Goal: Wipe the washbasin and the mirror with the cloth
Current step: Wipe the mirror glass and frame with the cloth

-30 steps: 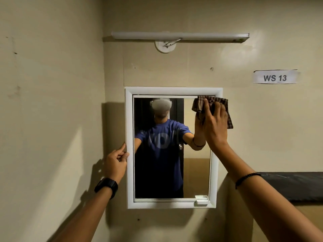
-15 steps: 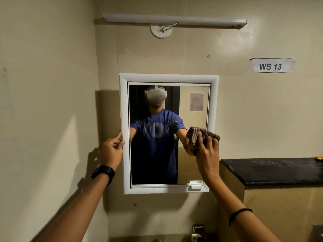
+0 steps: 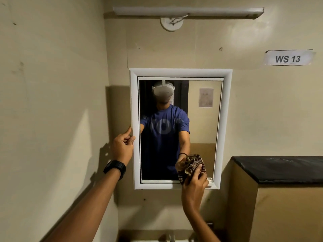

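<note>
A white-framed mirror hangs on the beige wall ahead. My right hand presses a bunched brown checked cloth against the glass at its lower right corner. My left hand rests on the left edge of the mirror frame, thumb and fingers pinching it; a black watch is on that wrist. Only a thin strip of the washbasin and the top of its tap show at the bottom edge.
A black-topped counter stands to the right, just below mirror height. A side wall runs close on the left. A tube light is mounted above the mirror, and a paper label reading WS 13 is stuck on the wall.
My right hand has wiped the cloth down the right side of the mirror, from the top right corner to the bottom right corner. My left hand stayed on the frame.
</note>
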